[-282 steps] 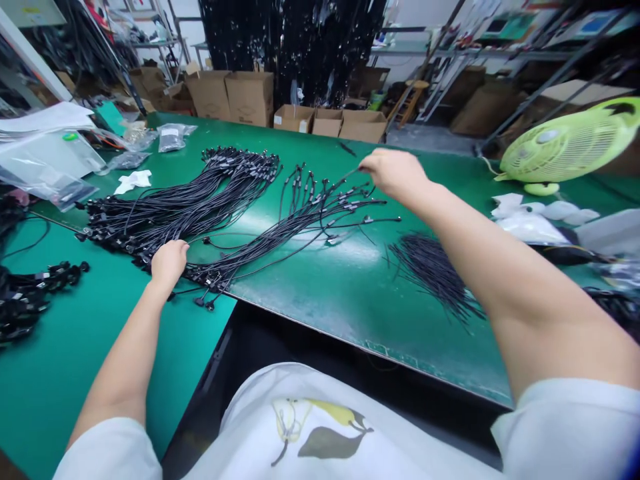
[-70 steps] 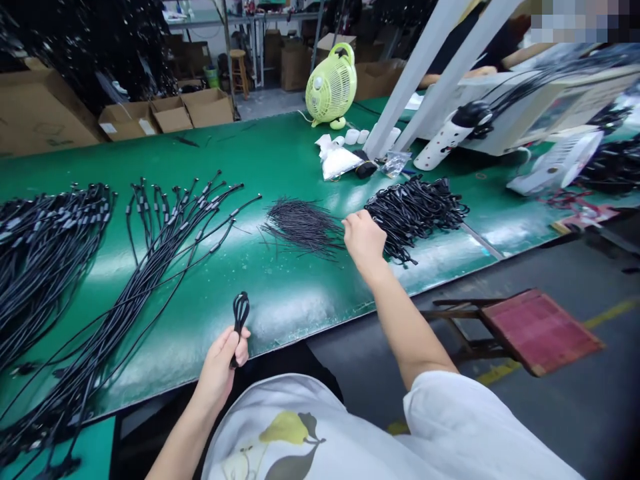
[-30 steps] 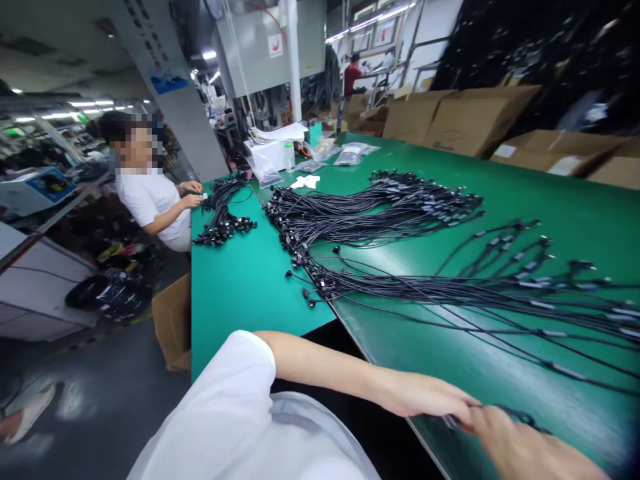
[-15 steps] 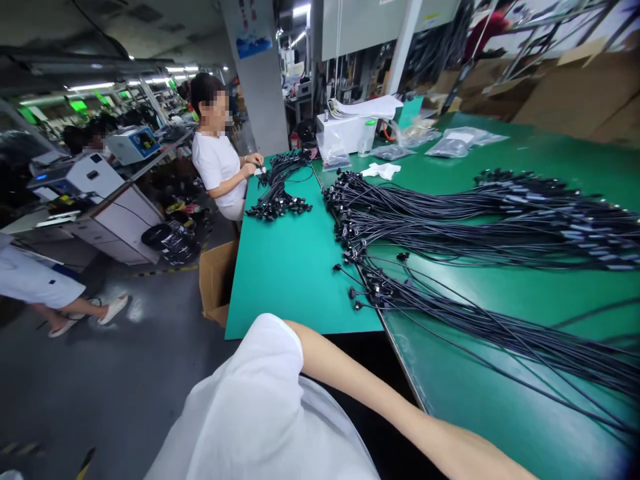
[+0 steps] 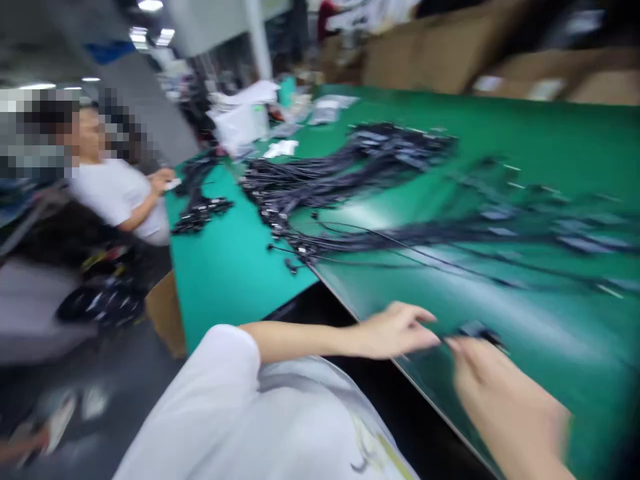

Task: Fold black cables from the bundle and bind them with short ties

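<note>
My left hand (image 5: 400, 330) reaches over the near edge of the green table, its fingertips close together near those of my right hand. My right hand (image 5: 505, 397) is closed, thumb and fingers pressed together. Just past its knuckles shows a small dark piece with a greyish patch (image 5: 480, 331), blurred. A thin dark bit seems to lie between the two hands' fingertips, too smeared to name. Beyond them, black cables (image 5: 380, 235) with pale labels lie across the table, their connectors (image 5: 303, 250) toward the left.
A thicker cable bundle (image 5: 320, 177) lies farther back. Another person in white (image 5: 120, 193) works at the left beside a small cable pile (image 5: 200, 213). A white box (image 5: 240, 127) and plastic bags (image 5: 330, 108) stand behind. Cardboard boxes (image 5: 425, 50) line the far edge.
The view has swung to the right. Both my hands have come into sight, close together over the near table; earlier only my left arm showed, reaching out of frame at lower right.
</note>
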### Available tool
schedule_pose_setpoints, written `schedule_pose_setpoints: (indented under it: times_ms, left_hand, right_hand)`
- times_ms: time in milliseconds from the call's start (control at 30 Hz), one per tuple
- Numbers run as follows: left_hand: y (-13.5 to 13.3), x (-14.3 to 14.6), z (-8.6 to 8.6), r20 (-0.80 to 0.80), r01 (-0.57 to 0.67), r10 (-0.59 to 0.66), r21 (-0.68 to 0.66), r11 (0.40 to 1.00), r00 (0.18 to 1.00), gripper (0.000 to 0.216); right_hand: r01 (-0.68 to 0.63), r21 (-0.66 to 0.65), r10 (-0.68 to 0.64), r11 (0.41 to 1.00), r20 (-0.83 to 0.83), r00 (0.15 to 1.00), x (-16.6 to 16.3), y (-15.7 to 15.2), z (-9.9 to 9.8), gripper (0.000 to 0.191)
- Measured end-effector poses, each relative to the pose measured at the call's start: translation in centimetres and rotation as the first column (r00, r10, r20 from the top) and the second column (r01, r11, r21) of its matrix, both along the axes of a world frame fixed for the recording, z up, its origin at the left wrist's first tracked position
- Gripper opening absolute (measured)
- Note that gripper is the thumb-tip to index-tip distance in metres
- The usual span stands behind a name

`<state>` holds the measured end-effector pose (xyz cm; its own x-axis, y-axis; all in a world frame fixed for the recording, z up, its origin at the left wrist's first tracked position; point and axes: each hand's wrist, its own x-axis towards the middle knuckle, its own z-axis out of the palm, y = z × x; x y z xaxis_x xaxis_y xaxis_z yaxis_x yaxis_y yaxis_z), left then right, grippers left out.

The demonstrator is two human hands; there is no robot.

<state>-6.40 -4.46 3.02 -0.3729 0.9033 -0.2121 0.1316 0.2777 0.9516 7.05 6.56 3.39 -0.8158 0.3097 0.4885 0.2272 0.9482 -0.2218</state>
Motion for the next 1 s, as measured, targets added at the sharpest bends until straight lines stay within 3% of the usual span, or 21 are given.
schedule_pose_setpoints:
  times_ms: [33, 67, 133, 167, 200, 267, 300, 333, 367, 400, 433, 500, 600, 633, 667, 700, 733, 867, 900, 933, 1000]
  left_hand:
    - [-0.2, 0.6, -0.3, -0.013, 0.032, -0.032, 0.027, 0.999, 0.999, 0.043]
    - [-0.2, 1.0, -0.6, 0.018, 0.062, -0.063, 0.046, 0.997, 0.998, 0.043]
    - [0.4, 1.6, -1.6, 0.105, 0.048, -0.055, 0.070, 0.996, 0.993, 0.049]
    - [0.8, 1.9, -2.0, 0.119, 0.024, -0.035, 0.095, 0.995, 0.992, 0.052]
    - [1.1, 2.3, -2.5, 0.117, 0.016, -0.030, 0.116, 0.993, 0.993, 0.054]
    - [1.5, 3.1, -3.0, 0.082, 0.016, -0.029, 0.158, 0.987, 0.996, 0.056]
    - [1.6, 3.5, -3.1, 0.071, 0.027, -0.040, 0.176, 0.984, 0.997, 0.057]
    - [1.7, 3.8, -3.2, 0.075, 0.041, -0.057, 0.192, 0.981, 0.996, 0.057]
    - [1.8, 4.1, -3.1, 0.101, 0.056, -0.078, 0.205, 0.977, 0.992, 0.057]
    - [2.0, 4.2, -3.1, 0.147, 0.067, -0.100, 0.214, 0.975, 0.984, 0.056]
    - [2.3, 4.4, -3.0, 0.203, 0.066, -0.111, 0.214, 0.975, 0.973, 0.054]
    - [3.1, 4.4, -2.9, 0.291, 0.034, -0.091, 0.197, 0.980, 0.952, 0.052]
    - [3.8, 4.4, -2.8, 0.192, -0.005, -0.025, 0.155, 0.988, 0.981, 0.050]
    - [3.8, 4.6, -2.9, 0.098, 0.023, -0.037, 0.144, 0.989, 0.995, 0.048]
    - [3.8, 4.8, -3.0, 0.001, 0.068, -0.069, 0.129, 0.989, 0.998, 0.046]
    - [3.7, 5.2, -3.2, -0.080, 0.116, -0.108, 0.107, 0.987, 0.991, 0.045]
    - [3.6, 5.6, -3.5, -0.135, 0.155, -0.143, 0.085, 0.984, 0.981, 0.043]
    - [3.9, 7.5, -4.7, -0.099, 0.196, -0.190, 0.046, 0.980, 0.977, 0.049]
    - [4.2, 7.8, -4.9, -0.070, 0.219, -0.216, 0.040, 0.975, 0.974, 0.051]
    - [4.4, 7.9, -5.1, -0.048, 0.262, -0.260, 0.034, 0.965, 0.964, 0.053]
    - [4.7, 7.7, -5.4, -0.045, 0.374, -0.373, 0.016, 0.927, 0.927, 0.054]
  right_hand:
    - [0.102, -0.043, -0.100, 0.994, 0.040, 0.994, 0.4, -0.4, -0.3, 0.036]
    - [0.149, -0.199, -0.135, 0.969, 0.081, 0.987, 0.5, -0.6, -0.7, 0.034]
    - [0.184, -0.500, -0.178, 0.846, 0.061, 0.982, 0.1, -0.4, -1.6, 0.034]
    - [0.161, -0.645, -0.196, 0.747, 0.017, 0.980, -0.2, -0.1, -2.0, 0.033]
    - [0.111, -0.793, -0.214, 0.599, -0.024, 0.977, -0.3, 0.3, -2.4, 0.034]
    - [-0.069, -0.983, -0.201, 0.172, -0.103, 0.974, -0.2, 0.9, -3.0, 0.038]
    - [-0.149, -0.988, -0.178, -0.045, -0.139, 0.974, 0.2, 1.0, -3.3, 0.041]
    - [-0.201, -0.956, -0.150, -0.213, -0.172, 0.974, 0.6, 0.9, -3.5, 0.044]
    - [-0.230, -0.919, -0.126, -0.321, -0.199, 0.972, 1.1, 0.8, -3.7, 0.046]
    - [-0.234, -0.900, -0.106, -0.367, -0.209, 0.972, 1.7, 0.7, -3.9, 0.048]
    - [-0.219, -0.907, -0.093, -0.358, -0.199, 0.976, 2.3, 0.5, -4.0, 0.048]
    - [-0.158, -0.963, -0.099, -0.219, -0.139, 0.985, 3.5, 0.5, -4.0, 0.048]
    - [-0.033, -0.982, -0.283, 0.187, -0.086, 0.955, 4.9, 0.9, -3.4, 0.032]
    - [-0.011, -0.958, -0.360, 0.286, -0.118, 0.925, 5.2, 1.1, -3.2, 0.027]
    - [-0.010, -0.941, -0.412, 0.339, -0.158, 0.897, 5.5, 1.1, -2.9, 0.027]
    - [-0.031, -0.938, -0.436, 0.345, -0.189, 0.880, 5.6, 1.1, -2.8, 0.028]
    - [-0.067, -0.949, -0.445, 0.308, -0.206, 0.872, 5.7, 0.9, -2.7, 0.028]
    - [-0.292, -0.956, -0.479, -0.013, -0.251, 0.841, 5.6, 0.3, -4.0, 0.029]
    - [-0.347, -0.936, -0.496, -0.064, -0.272, 0.825, 5.8, 0.6, -4.4, 0.032]
    - [-0.386, -0.918, -0.523, -0.085, -0.289, 0.802, 6.4, 1.3, -4.8, 0.034]
    - [-0.380, -0.924, -0.628, -0.037, -0.275, 0.728, 9.1, 3.4, -4.8, 0.032]
